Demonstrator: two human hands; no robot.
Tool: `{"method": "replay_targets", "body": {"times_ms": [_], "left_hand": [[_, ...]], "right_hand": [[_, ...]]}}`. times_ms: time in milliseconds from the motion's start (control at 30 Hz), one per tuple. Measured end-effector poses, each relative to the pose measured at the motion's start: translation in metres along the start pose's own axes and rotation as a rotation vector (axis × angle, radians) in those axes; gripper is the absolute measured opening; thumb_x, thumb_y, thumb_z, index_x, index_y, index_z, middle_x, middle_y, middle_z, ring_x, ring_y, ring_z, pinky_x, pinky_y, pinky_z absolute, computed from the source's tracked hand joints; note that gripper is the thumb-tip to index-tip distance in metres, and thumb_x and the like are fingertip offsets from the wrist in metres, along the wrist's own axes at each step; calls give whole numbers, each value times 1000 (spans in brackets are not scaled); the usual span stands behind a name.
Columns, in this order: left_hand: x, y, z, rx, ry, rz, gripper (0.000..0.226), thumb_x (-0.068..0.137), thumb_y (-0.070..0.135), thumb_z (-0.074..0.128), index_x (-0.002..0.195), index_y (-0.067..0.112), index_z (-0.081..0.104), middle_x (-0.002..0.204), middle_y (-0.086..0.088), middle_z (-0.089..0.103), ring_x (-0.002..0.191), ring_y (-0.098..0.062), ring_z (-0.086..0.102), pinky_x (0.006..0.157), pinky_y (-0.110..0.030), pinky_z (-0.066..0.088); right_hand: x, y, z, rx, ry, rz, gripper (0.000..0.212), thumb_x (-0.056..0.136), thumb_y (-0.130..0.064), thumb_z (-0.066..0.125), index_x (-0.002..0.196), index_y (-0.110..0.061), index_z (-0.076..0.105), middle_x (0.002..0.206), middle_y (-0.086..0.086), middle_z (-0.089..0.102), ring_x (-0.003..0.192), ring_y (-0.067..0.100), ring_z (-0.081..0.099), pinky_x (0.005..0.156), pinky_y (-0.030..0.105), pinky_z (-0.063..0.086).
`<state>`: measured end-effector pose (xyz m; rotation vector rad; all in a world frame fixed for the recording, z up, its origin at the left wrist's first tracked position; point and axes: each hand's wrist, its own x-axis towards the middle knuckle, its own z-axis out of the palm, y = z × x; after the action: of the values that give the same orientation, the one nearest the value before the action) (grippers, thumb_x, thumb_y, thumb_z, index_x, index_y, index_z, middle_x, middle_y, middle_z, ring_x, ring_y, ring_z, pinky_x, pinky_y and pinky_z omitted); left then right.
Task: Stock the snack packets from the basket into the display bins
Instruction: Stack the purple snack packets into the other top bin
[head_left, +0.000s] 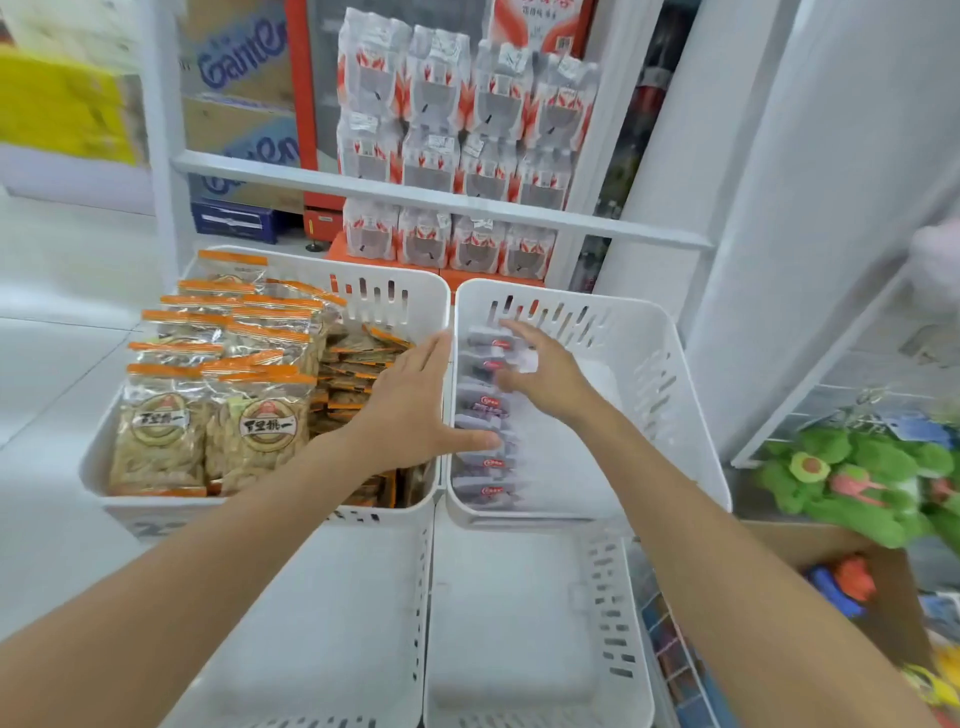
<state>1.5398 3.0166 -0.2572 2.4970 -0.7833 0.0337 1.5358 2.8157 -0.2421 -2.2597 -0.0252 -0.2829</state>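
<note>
The dark snack packets (485, 410) are lined up in one row against the left wall of the right bin (670, 395). The row is unsupported on its right, so toppling across the bin is likely on release. The left hand (410, 405) is laid flat over the adjoining rims, fingers straight, thumb touching the row. The right hand (545, 379) is arched over the row; whether a packet is pinched cannot be told. Wrappers: glossy, slippery film. Bin: rigid slotted white plastic.

Both bins (395, 291) are white with slotted walls. Left packets (156, 431): clear, orange top bands. Right packets (485, 405): grey-purple, red logos. Far packs (441, 93): white, red-orange flame pattern. Far-left cartons (239, 57): brown, blue lettering. Right plush (857, 467): green.
</note>
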Motion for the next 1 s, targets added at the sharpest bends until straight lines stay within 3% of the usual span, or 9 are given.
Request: {"method": "replay_targets", "body": {"times_ms": [100,167,267,400,533,733,800,867,1000], "left_hand": [[-2,0,1,-87,4,28,127,65,81,65,156,27,-5,164,7,0,151,-15,2,123,-43,12],[-5,2,1,-137,8,53,124,69,71,70,156,26,-6,164,9,0,150,-12,2,120,-33,10],[-6,4,1,-176,33,79,121,70,64,74,156,27,-3,162,12,5,147,-8,6,114,-25,10],[-7,1,0,-168,-8,32,127,66,73,70,155,27,-8,164,12,-5,150,-9,-2,122,-34,9],[-8,3,-1,-162,-29,27,126,69,69,71,155,25,-11,164,11,-9,150,-9,-5,118,-29,6],[-9,4,-2,-168,-36,15,126,70,71,69,156,22,-9,164,8,-8,150,-10,-5,117,-27,5],[-12,9,-4,-158,-2,29,120,73,67,69,157,19,-2,165,5,0,151,-12,1,114,-24,7],[-22,15,-8,-127,67,17,108,79,62,68,156,17,8,164,1,11,150,-16,10,117,-28,12],[-60,20,-16,-75,245,-14,72,84,49,70,144,20,43,145,-3,47,134,-21,40,109,-36,33]], "right_hand": [[5,8,8,51,-166,86,66,91,-43,66,148,-34,33,156,-9,28,136,13,35,112,33,32],[7,15,9,6,-122,67,61,93,-44,62,147,-34,34,157,-9,29,140,17,34,115,40,30],[10,17,20,4,-10,63,62,91,-36,68,145,-33,37,153,-9,37,138,17,39,113,37,32],[16,6,17,2,-91,75,72,91,-31,69,150,-29,29,157,-5,29,140,17,34,103,25,30],[10,2,18,16,-54,131,77,90,-32,70,151,-30,23,158,-4,26,141,22,33,111,36,33],[1,-5,15,66,-93,106,85,89,-43,68,155,-39,13,164,-10,11,149,19,17,118,41,22],[-12,-11,12,25,-26,95,82,90,-43,66,155,-37,16,163,-8,14,149,19,19,119,43,20],[-34,-18,9,23,44,74,78,90,-40,68,153,-34,23,161,-7,22,144,18,29,119,42,28],[-101,-35,-1,-37,211,43,62,86,-30,73,141,-28,44,130,-5,51,102,13,55,91,30,49]]}}
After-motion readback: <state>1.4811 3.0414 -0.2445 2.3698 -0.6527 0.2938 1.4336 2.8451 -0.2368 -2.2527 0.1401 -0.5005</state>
